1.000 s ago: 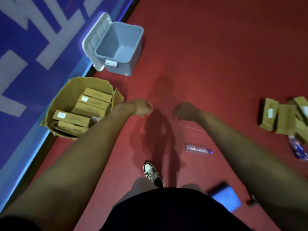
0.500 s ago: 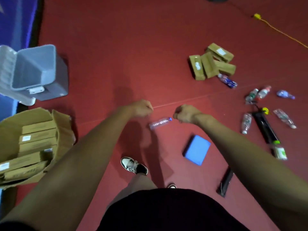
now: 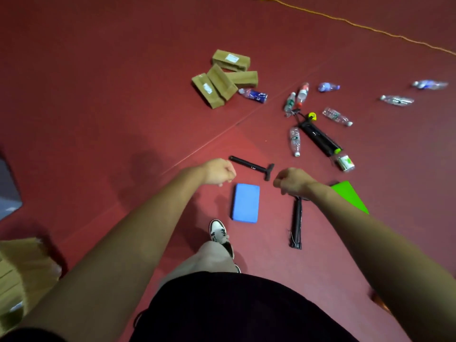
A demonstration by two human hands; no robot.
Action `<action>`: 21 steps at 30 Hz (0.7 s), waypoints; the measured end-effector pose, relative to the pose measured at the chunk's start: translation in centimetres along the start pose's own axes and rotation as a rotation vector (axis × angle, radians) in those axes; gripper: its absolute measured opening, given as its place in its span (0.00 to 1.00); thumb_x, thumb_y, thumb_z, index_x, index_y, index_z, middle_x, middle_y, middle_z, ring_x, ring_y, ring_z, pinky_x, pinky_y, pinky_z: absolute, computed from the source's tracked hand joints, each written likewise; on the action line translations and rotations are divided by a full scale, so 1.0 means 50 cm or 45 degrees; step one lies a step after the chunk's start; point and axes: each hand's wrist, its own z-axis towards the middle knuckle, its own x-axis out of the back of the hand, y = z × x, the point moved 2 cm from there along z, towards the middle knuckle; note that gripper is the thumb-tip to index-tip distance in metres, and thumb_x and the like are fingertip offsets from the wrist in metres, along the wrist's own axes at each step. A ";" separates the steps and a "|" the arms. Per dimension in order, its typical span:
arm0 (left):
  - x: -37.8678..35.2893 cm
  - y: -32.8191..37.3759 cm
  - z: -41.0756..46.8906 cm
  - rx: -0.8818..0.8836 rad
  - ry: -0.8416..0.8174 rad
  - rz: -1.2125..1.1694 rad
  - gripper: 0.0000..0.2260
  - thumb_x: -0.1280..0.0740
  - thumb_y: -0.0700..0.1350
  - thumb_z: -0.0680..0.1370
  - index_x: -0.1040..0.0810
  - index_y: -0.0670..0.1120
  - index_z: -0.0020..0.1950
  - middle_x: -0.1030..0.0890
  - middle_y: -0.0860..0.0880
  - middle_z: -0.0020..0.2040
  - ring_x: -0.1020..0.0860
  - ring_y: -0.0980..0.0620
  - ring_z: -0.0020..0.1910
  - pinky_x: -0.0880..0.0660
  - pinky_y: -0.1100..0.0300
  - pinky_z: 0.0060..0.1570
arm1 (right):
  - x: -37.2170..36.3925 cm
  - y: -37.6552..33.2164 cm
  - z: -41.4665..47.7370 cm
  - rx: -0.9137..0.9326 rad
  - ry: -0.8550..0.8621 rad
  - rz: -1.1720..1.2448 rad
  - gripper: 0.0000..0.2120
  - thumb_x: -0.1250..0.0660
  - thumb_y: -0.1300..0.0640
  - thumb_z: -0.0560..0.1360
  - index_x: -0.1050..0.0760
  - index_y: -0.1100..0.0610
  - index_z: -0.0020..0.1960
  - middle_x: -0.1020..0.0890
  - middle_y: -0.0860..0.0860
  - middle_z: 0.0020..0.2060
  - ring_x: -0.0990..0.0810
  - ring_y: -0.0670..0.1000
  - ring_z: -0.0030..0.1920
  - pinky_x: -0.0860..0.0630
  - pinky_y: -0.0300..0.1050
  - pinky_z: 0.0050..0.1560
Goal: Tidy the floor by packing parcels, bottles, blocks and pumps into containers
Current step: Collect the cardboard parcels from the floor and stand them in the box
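My left hand (image 3: 218,172) and my right hand (image 3: 291,180) are both curled into fists held out in front of me, with nothing in them. Below and between them a blue block (image 3: 245,202) lies flat on the red floor. A black T-handled pump (image 3: 251,166) lies just beyond my hands, and a second black pump (image 3: 296,224) lies under my right wrist. A green block (image 3: 349,195) is partly hidden by my right forearm. Several brown parcels (image 3: 223,80) are heaped farther off. Several plastic bottles (image 3: 294,140) and a bigger black pump (image 3: 318,137) are scattered to the right.
A cardboard box (image 3: 22,275) holding parcels shows at the lower left edge, with a corner of the grey bin (image 3: 7,201) above it. A yellow cord (image 3: 357,24) crosses the floor at the top right. My shoe (image 3: 218,230) stands near the blue block.
My view has swung right: the box and the grey bin slid to the left edge, and the blocks, pumps, bottles and parcels came nearer. Both fists stayed shut and empty.
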 end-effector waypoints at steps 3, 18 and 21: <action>0.027 0.049 0.083 -0.017 -0.045 0.078 0.06 0.42 0.37 0.79 0.26 0.44 0.49 0.24 0.51 0.38 0.28 0.55 0.30 0.31 0.71 0.30 | 0.045 0.050 0.047 -0.071 0.040 0.063 0.12 0.38 0.57 0.75 0.19 0.62 0.50 0.18 0.55 0.40 0.23 0.53 0.44 0.27 0.44 0.48; 0.182 0.240 0.445 -0.013 -0.161 0.092 0.11 0.41 0.37 0.76 0.28 0.50 0.37 0.23 0.49 0.38 0.27 0.48 0.37 0.28 0.60 0.41 | 0.363 0.098 0.329 -0.100 0.087 0.105 0.13 0.40 0.56 0.77 0.20 0.62 0.52 0.15 0.57 0.46 0.22 0.54 0.48 0.28 0.42 0.49; 0.205 0.271 0.525 0.012 -0.185 0.106 0.10 0.40 0.39 0.77 0.27 0.51 0.37 0.22 0.50 0.38 0.26 0.50 0.35 0.27 0.58 0.48 | 0.426 0.118 0.397 -0.102 0.065 0.105 0.13 0.40 0.56 0.77 0.20 0.62 0.52 0.16 0.56 0.43 0.21 0.55 0.52 0.26 0.44 0.53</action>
